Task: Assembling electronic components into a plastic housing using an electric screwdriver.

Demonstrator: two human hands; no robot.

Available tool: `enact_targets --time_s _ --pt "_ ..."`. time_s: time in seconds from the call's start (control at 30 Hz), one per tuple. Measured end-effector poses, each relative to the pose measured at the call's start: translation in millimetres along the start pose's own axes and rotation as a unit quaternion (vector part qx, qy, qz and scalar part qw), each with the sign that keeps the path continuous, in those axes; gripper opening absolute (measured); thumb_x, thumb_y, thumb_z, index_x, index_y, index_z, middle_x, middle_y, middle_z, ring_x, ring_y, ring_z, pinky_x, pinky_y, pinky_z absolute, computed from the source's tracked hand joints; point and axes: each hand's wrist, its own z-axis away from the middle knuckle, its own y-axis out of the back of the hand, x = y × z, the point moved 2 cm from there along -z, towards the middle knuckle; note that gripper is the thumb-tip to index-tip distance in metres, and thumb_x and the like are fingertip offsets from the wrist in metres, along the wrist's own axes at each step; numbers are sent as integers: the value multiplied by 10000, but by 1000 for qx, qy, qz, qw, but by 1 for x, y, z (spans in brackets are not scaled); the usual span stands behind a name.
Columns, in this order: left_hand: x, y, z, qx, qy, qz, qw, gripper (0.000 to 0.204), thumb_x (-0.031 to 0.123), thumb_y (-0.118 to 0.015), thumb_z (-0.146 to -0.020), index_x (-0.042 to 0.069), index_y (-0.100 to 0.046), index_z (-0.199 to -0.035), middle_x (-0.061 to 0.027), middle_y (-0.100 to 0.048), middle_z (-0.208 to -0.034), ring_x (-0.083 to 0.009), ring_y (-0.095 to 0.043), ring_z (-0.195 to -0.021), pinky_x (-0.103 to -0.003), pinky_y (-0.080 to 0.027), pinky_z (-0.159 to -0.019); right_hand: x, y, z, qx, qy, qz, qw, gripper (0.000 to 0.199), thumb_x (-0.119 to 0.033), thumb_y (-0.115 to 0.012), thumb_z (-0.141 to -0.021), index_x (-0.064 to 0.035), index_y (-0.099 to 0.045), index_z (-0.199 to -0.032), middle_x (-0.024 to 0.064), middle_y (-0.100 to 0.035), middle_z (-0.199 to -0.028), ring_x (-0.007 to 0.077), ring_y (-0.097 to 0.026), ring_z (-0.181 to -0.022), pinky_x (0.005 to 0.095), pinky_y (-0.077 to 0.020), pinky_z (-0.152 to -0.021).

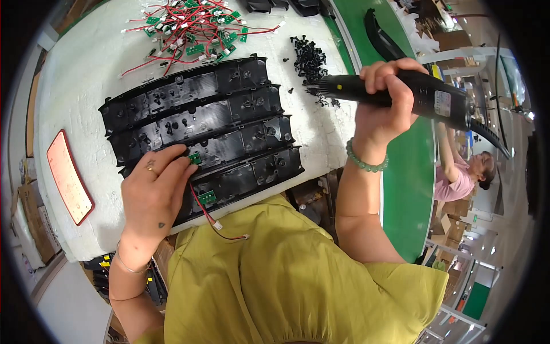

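Note:
My left hand (152, 189) is pinched at the edge of a small green circuit board (195, 157), over the third of several curved black plastic panels (197, 112) lying in a row. The fingers partly cover this board. A second green board (206, 197) sits on the nearest panel, and red and black wires with white connectors (217, 225) hang over the front edge. Wrapped round a black electric screwdriver (427, 94), my right hand (387, 106) holds it nearly level. Its front end is at the near side of a pile of black screws (309, 60); the tip is hard to make out.
A heap of green boards with red wires (192, 34) lies at the far side of the white work surface (86, 120). An orange-pink curved plate (70, 176) rests at left. Beyond the right edge runs a green surface (404, 189); another person (463, 175) is farther right.

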Motion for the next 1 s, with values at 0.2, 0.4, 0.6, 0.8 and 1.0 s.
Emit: enact_targets --time_s 0.2,0.4,0.6,0.8,1.0 --pt "1 5 -10 1 3 24 1000 172 10 -722 -657 21 -632 -803 -71 -638 -844 -227 -586 -687 -299 -480 -579 5 29 8 65 -31 0 997 234 3 -500 -699 13 -471 -930 77 -456 -623 151 -415 -503 304 -424 -516" --pt "10 -4 -22 -21 -25 32 999 170 31 -731 -652 28 -624 -784 -54 -636 -827 -220 -590 -702 -298 -482 -581 16 29 7 34 -21 26 999 215 -51 -493 -724 -34 -511 -939 53 -438 -644 157 -413 -552 330 -401 -626" --pt "18 -8 -46 -12 -46 53 997 166 49 -734 -655 42 -622 -778 -43 -628 -803 -222 -572 -721 -306 -480 -610 1 24 7 40 -5 -39 998 256 -41 -497 -718 -18 -477 -972 78 -473 -643 160 -429 -506 324 -428 -571" --pt "24 -56 -104 -41 -92 156 983 213 124 -735 -698 34 -659 -877 -82 -641 -815 -255 -570 -795 -334 -457 -691 -34 19 11 -105 57 -100 988 321 -96 -480 -750 -48 -469 -1067 30 -411 -616 135 -383 -499 316 -380 -573" --pt "35 -91 -128 -96 -84 236 963 219 160 -731 -703 42 -692 -883 -94 -647 -761 -239 -572 -798 -319 -460 -689 -60 17 16 -170 58 -126 976 340 -109 -486 -761 -76 -460 -1099 -4 -429 -628 108 -401 -513 290 -350 -583"
